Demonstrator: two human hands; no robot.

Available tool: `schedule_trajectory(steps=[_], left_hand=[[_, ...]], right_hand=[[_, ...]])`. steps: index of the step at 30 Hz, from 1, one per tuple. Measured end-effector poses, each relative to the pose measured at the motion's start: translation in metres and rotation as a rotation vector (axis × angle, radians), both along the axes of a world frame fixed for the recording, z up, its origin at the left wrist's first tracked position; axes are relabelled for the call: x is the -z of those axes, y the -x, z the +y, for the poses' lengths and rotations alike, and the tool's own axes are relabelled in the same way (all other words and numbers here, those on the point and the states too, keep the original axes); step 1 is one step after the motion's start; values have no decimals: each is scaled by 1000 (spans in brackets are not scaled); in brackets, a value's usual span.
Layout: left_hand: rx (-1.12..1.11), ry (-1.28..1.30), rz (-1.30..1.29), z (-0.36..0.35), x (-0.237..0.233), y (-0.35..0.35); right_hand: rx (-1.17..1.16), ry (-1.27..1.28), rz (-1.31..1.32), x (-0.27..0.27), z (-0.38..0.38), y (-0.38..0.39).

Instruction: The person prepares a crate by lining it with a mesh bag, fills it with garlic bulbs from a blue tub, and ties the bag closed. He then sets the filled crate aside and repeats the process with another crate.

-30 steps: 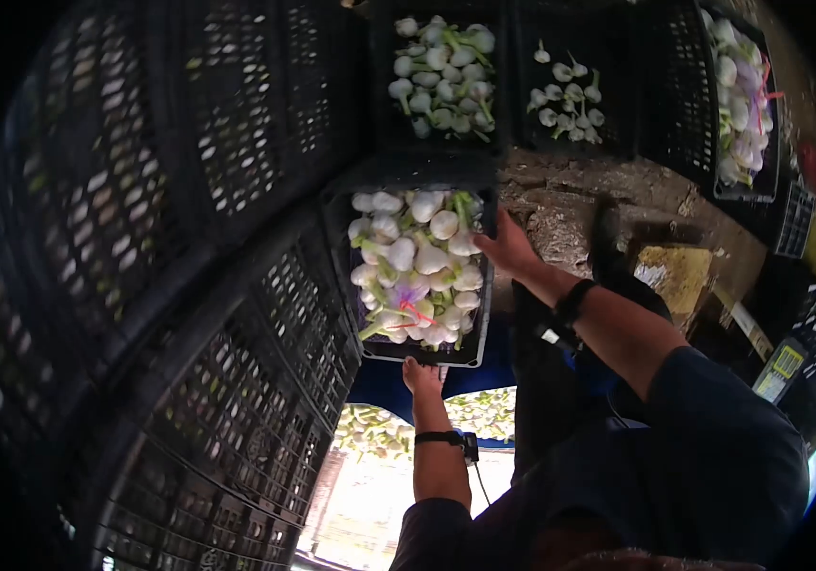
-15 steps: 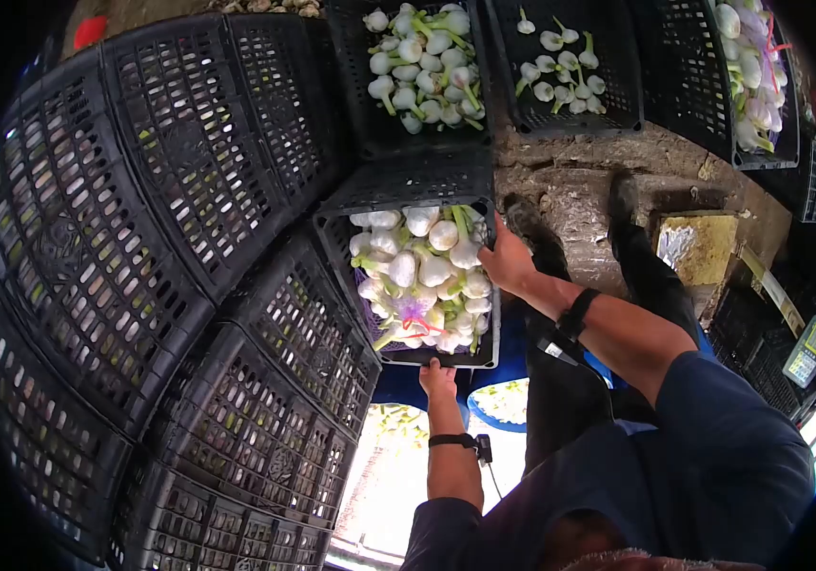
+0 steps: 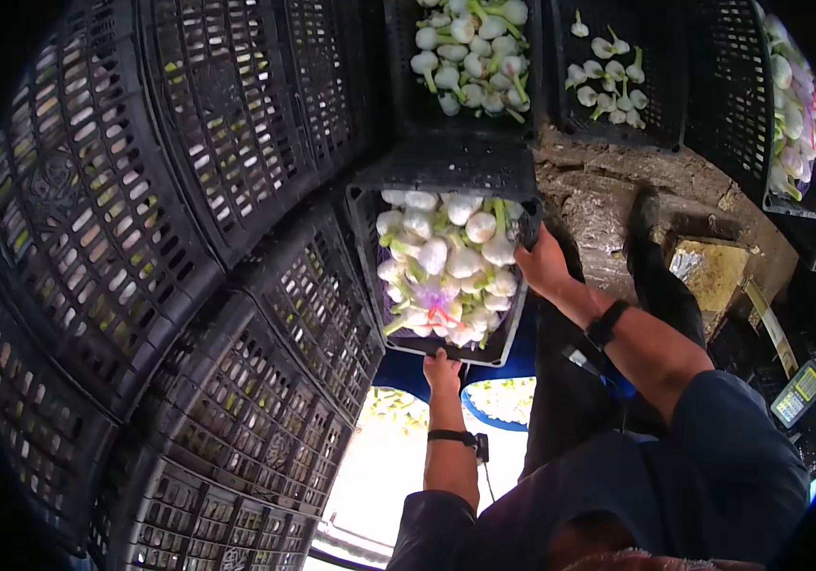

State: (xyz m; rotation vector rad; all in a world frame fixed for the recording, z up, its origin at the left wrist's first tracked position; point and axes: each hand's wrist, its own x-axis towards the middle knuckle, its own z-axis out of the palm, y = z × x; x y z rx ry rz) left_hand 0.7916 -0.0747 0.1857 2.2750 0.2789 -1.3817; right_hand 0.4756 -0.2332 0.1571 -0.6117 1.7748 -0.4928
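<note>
A black crate point(image 3: 512, 333) full of white garlic bulbs point(image 3: 433, 255) with green stems is held between both my hands. A purple net with a red tie point(image 3: 438, 312) lies among the bulbs. My left hand point(image 3: 442, 371) grips the crate's near rim, its fingers partly hidden under the edge. At the right side my right hand point(image 3: 546, 264) is closed round the crate's wall near the upper right corner. The crate is slightly tilted, with its far side close to the crate behind it.
Tall stacks of black crates point(image 3: 227, 400) stand at the left. Beyond are a crate of garlic point(image 3: 474, 57), one with fewer bulbs point(image 3: 608, 86) and another at the far right point(image 3: 793, 124). A yellowish block point(image 3: 712, 271) and a scale display point(image 3: 800, 392) are at the right.
The view has shifted, so the surroundings sit farther right and the back crates higher. The held crate has tilted a little, and both hands keep their grip on it.
</note>
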Motion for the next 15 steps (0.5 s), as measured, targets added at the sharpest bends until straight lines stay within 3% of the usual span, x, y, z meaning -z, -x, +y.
schedule_trajectory(steps=[2, 3, 4, 5, 6, 8, 10, 12, 14, 15], left_hand=[[38, 9, 68, 41, 20, -35], [397, 226, 162, 76, 41, -67], [754, 463, 280, 91, 63, -102], [764, 488, 351, 51, 16, -52], [222, -230, 42, -24, -43, 32], [232, -320, -162, -7, -53, 35], [445, -349, -240, 13, -60, 35], [499, -141, -2, 10, -78, 65], [638, -169, 295, -3, -96, 92], [691, -196, 336, -13, -104, 111]], right_hand=[[-46, -135, -19, -4, -13, -1], [-91, -288, 7, -10, -19, 3], [-36, -231, 9, -7, -15, 1], [-78, -164, 25, -4, -15, 5], [-104, -315, -83, -24, -30, 16], [-138, -91, -47, -19, -15, 20], [-151, 61, 25, -45, 3, 42], [-156, 34, -39, -64, 29, 88], [-217, -19, -161, -92, 66, 149], [-273, -182, -98, -95, 88, 180]])
